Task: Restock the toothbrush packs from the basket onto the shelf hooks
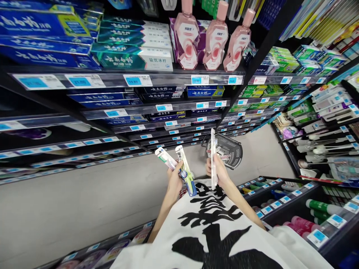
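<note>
My left hand [175,179] is closed around two packaged toothbrushes, fanned apart in front of my shirt. One is a white and green toothbrush pack [165,158]; the other is a yellow-green and blue toothbrush pack [187,175], its lower end pointing toward me. In my right hand [221,172] is a third slim package [213,157], held upright and seen edge-on, so its front is hidden. It looks like another toothbrush pack. My right fingers wrap around its middle. Both hands are at waist height, a short way apart.
A black shopping basket [237,149] with some items stands on the grey floor [112,198] beyond my right hand. Toothpaste shelves [165,76] with pink mouthwash bottles [187,41] run along the front. More shelves [294,194] stand close behind me at the right.
</note>
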### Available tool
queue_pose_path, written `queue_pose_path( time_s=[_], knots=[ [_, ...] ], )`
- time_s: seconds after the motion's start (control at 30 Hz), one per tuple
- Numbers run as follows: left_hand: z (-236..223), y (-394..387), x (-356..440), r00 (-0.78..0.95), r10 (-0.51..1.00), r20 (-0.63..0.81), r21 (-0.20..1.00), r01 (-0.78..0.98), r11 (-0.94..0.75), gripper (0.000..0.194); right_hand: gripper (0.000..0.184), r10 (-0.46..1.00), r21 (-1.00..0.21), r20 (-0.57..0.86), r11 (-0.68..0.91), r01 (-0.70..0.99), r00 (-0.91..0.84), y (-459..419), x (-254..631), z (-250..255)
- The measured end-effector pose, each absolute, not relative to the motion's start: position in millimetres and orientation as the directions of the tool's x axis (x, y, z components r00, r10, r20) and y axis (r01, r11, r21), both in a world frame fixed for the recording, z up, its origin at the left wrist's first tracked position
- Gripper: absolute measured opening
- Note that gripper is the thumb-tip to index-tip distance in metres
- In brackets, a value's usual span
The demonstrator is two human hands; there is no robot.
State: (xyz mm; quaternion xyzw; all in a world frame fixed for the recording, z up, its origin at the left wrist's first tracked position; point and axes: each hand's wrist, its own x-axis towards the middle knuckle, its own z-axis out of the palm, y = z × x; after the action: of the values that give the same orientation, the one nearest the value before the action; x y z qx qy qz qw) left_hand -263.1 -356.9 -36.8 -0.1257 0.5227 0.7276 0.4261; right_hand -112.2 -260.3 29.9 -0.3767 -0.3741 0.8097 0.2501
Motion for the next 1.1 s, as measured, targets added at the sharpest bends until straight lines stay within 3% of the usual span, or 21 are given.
queue_pose_path(
  time_s=[0.1,0.17,0.27,0.57,0.77,0.9,1.03,1.1],
  knots=[
    [-37.9,-356.2,-264.6,-0.604,0.489,-0.629,0.648,-0.755,-0.098,0.040,0.056,0.451,-0.523,-0.332,-0.819,-0.237,-0.828,-256.7,-103.4,20.3],
    [-38.2,-355.3,-265.4,-0.595,0.490,-0.638,0.637,-0.765,-0.099,0.041,0.058,0.447,-0.420,-0.252,-0.850,-0.319,-0.859,-258.6,-97.1,7.1],
    [-37.8,-354.5,-267.0,-0.580,0.489,-0.651,0.619,-0.779,-0.100,0.044,0.056,0.485,-0.367,-0.254,-0.849,-0.381,-0.837,-264.5,-92.1,-11.9],
    [-48.8,-354.6,-282.7,-0.535,0.519,-0.666,0.600,-0.798,-0.054,0.047,0.058,0.400,-0.464,-0.305,-0.855,-0.232,-0.864,-274.4,-101.1,-15.3],
    [-47.4,-366.4,-296.7,-0.577,0.488,-0.655,0.612,-0.784,-0.105,0.048,0.029,0.412,-0.520,-0.347,-0.832,-0.193,-0.843,-284.4,-125.9,28.4],
    [-39.5,-375.5,-313.8,-0.632,0.427,-0.647,0.637,-0.755,-0.152,0.048,0.041,0.459,-0.552,-0.412,-0.813,-0.185,-0.787,-284.4,-149.8,37.4],
    [-45.2,-393.2,-335.1,-0.675,0.323,-0.663,0.649,-0.734,-0.201,0.047,0.028,0.355,-0.585,-0.357,-0.806,-0.090,-0.864,-279.3,-183.7,20.5],
    [-52.4,-407.5,-345.9,-0.677,0.278,-0.682,0.640,-0.736,-0.222,0.051,0.041,0.322,-0.622,-0.343,-0.782,-0.043,-0.882,-275.7,-206.0,17.9]
  ],
)
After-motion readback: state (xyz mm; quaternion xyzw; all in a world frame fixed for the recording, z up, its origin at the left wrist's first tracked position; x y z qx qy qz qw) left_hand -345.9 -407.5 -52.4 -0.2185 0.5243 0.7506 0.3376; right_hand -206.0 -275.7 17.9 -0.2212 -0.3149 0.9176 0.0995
